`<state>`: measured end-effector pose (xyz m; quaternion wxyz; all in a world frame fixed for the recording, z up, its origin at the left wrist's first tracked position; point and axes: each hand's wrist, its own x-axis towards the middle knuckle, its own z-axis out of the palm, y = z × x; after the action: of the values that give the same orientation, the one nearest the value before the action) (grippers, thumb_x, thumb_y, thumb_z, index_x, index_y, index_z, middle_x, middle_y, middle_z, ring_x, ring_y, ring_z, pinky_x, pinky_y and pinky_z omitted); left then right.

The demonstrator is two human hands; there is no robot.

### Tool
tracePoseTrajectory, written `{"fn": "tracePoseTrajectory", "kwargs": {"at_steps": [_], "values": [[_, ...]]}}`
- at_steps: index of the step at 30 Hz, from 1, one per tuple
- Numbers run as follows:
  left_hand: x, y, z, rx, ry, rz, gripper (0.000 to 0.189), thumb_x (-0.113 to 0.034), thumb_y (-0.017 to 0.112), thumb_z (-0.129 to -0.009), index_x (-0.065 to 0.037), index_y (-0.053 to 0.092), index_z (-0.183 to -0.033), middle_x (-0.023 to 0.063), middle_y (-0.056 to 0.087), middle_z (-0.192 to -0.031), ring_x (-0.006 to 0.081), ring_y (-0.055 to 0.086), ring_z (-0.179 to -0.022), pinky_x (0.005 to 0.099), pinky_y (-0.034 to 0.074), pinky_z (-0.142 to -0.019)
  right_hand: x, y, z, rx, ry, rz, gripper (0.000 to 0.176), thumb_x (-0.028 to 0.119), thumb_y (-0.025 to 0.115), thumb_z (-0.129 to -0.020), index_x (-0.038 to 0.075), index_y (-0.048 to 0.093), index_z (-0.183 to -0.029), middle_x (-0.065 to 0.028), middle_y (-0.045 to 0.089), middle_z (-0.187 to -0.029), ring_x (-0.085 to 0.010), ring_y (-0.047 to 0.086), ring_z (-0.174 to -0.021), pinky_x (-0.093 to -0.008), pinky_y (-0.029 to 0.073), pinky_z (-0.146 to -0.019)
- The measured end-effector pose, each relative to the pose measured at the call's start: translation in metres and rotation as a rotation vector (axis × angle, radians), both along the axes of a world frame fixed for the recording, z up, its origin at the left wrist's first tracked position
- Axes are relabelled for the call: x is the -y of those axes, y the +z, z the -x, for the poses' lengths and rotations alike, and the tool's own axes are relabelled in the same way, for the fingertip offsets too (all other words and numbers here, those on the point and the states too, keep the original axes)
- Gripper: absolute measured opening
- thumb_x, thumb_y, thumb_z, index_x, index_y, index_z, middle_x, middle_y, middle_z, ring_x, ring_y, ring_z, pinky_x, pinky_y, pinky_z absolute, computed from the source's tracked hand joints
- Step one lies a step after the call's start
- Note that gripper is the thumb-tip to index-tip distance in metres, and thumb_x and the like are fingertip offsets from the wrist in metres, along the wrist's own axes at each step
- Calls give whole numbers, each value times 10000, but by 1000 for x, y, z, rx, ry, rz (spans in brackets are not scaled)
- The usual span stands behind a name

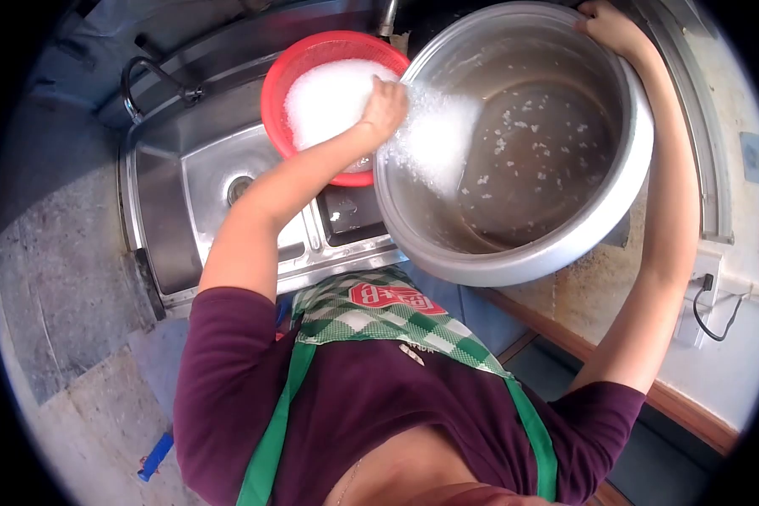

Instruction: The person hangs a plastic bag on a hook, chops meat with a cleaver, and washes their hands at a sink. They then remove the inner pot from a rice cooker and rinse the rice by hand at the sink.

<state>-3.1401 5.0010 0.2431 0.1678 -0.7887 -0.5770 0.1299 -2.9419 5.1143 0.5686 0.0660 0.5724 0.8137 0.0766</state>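
Note:
A large silver pot [557, 219] is tilted, its mouth facing me and its left rim over a red colander [274, 93]. My right hand [613, 29] is closed around the pot's upper right rim. White grains that look like rice [333, 97] are heaped in the colander. More white grains lie against the pot's left inner wall, with loose ones scattered over its bottom. My left hand [385, 108] is where the two rims meet, its fingers curled; what they grip, if anything, is hidden.
The colander stands over part of a steel double sink [207, 181] with a curved faucet [156, 76] behind. A worktop [594, 291] with a wooden edge runs along the right. A black cable [707, 316] hangs at far right. A blue-handled object [156, 455] lies lower left.

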Motion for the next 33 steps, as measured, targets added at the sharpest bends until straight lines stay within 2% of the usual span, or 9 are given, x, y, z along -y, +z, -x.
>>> {"fn": "tracePoseTrajectory", "kwargs": {"at_steps": [2, 5, 8, 12, 17, 21, 24, 29, 33], "values": [[6, 29, -2, -102, 207, -10, 298, -159, 504, -764, -36, 591, -1021, 153, 523, -1078, 285, 482, -1024, 578, 290, -909, -1, 1, -4, -3, -6, 15, 377, 195, 506, -697, 25, 606, -1019, -206, 574, -1036, -321, 541, -989, -366, 419, -855], [17, -2, -59, -52, -18, -41, 258, -142, 519, -745, -29, 615, -956, 145, 579, -944, 292, 514, -962, 582, 298, -903, 1, 3, -1, -5, -34, 36, 385, 192, 502, -697, 23, 601, -1028, -207, 570, -1046, -320, 537, -998, -363, 416, -860], [65, -5, -113, 264, -438, 115, 298, -212, 479, -793, -54, 598, -1016, 89, 544, -1001, 287, 470, -1010, 557, 289, -925, 0, 0, -4, -12, -36, -2, 392, 196, 505, -694, 17, 598, -1031, -208, 570, -1046, -320, 537, -997, -360, 419, -857], [62, -24, -118, 184, -420, 240, 341, -253, 444, -817, -68, 572, -1073, 102, 493, -1105, 274, 421, -1083, 557, 257, -947, 8, 4, -1, -8, -30, 11, 401, 207, 517, -691, 12, 596, -1032, -210, 569, -1048, -320, 537, -999, -358, 418, -860], [27, -42, -60, 22, -343, -13, 359, -225, 452, -810, -67, 532, -1123, 111, 490, -1109, 272, 403, -1121, 568, 270, -928, 19, 7, 2, -54, 21, 6, 394, 227, 525, -703, 10, 598, -1025, -211, 570, -1044, -315, 538, -999, -358, 416, -862], [10, -14, -5, 49, -87, -75, 314, -188, 464, -798, -61, 554, -1070, 137, 488, -1094, 263, 427, -1083, 570, 284, -914, 0, 0, -5, -17, -1, 6, 389, 232, 521, -714, 9, 598, -1023, -213, 572, -1040, -319, 536, -1001, -364, 415, -862], [7, 26, 0, -143, 100, -71, 284, -161, 466, -783, -53, 565, -1027, 125, 507, -1037, 252, 456, -1044, 551, 297, -913, 1, 1, -2, -4, -6, -10, 386, 227, 516, -717, 11, 597, -1027, -213, 571, -1043, -321, 532, -1006, -364, 413, -864], [25, -11, -93, 297, -436, -68, 297, -169, 467, -779, -41, 565, -1029, 119, 523, -997, 262, 478, -1020, 515, 306, -927, 9, 4, 0, -39, -54, 10, 391, 232, 500, -720, 19, 596, -1034, -205, 567, -1056, -321, 529, -1010, -357, 412, -867], [31, -34, -124, 195, -339, 161, 328, -199, 460, -796, -39, 564, -1063, 126, 499, -1050, 277, 432, -1078, 520, 294, -936, 7, 1, -5, -51, -40, 6, 390, 228, 502, -716, 21, 598, -1031, -204, 567, -1058, -320, 528, -1013, -358, 411, -868]]}}
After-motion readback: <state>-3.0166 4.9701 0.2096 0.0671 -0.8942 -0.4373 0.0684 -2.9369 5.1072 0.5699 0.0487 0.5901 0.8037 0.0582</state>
